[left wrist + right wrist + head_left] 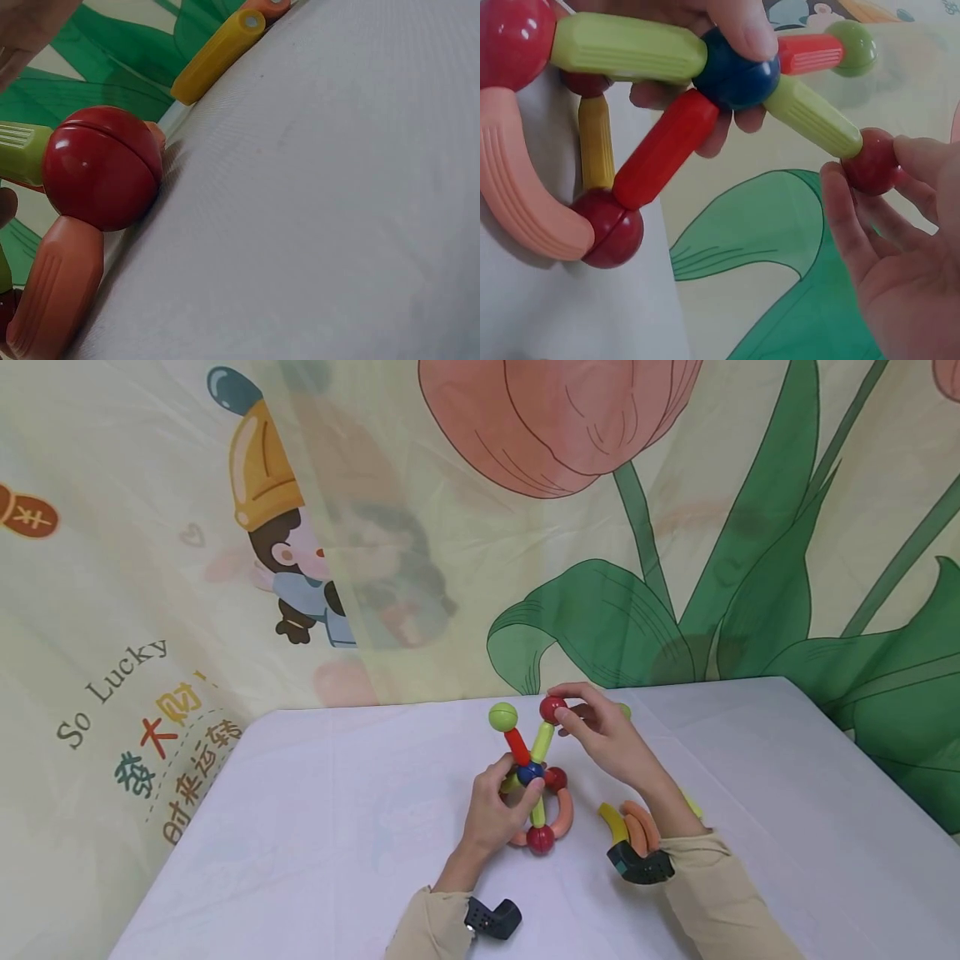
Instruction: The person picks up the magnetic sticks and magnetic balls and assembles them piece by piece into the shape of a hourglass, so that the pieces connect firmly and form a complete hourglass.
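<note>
A magnetic ball-and-rod structure stands on the white table. At its middle is a blue ball, pinched by my left hand. From it, a red rod rises to a green ball, and a light green rod rises to a red ball. My right hand holds that red ball between thumb and fingers, at the rod's end. Lower down, red balls join curved pink rods and a yellow rod into a base. Fingers partly hide the structure's left side.
Right of the structure lie a loose yellow curved rod and orange curved rods, close under my right forearm. Another green ball shows behind the right hand. A printed cloth hangs at the table's back edge.
</note>
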Demonstrator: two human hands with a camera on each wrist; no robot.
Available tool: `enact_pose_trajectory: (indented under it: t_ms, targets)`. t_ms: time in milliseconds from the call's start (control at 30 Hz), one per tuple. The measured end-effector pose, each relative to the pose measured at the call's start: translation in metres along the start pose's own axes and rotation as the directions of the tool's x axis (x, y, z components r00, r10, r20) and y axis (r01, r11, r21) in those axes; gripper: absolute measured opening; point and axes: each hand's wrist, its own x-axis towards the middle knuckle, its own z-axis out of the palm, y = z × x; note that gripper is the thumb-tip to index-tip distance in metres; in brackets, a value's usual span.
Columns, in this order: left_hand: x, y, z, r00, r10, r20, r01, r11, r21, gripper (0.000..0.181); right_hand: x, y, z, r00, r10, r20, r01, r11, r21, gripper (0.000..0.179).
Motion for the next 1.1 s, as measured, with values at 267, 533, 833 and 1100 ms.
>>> enact_pose_trajectory:
  t_ms: [267, 533, 833, 1100]
  targets:
    - [0.001, 0.001, -0.001, 0.996, 0.056, -0.069, -0.048, 0.992, 0.115, 0.021, 0.001, 0.000, 0.013, 0.999, -0.030, -0.027, 0.032, 0.994, 0.100, 0.038]
    - [0.001, 0.000, -0.001, 0.995, 0.044, -0.094, -0.034, 0.993, 0.113, 0.022, 0.001, -0.002, 0.023, 1.000, -0.012, -0.004, 0.012, 0.996, 0.093, 0.049]
    - [0.001, -0.001, 0.000, 0.996, 0.002, -0.093, 0.007, 0.996, 0.092, 0.022, 0.002, -0.005, 0.028, 1.000, 0.005, 0.018, -0.007, 0.992, 0.125, 0.054]
    - [0.001, -0.002, 0.000, 0.996, 0.006, -0.088, 0.001, 0.997, 0.071, 0.018, 0.001, -0.002, 0.023, 0.999, -0.009, 0.031, 0.005, 0.992, 0.126, 0.053]
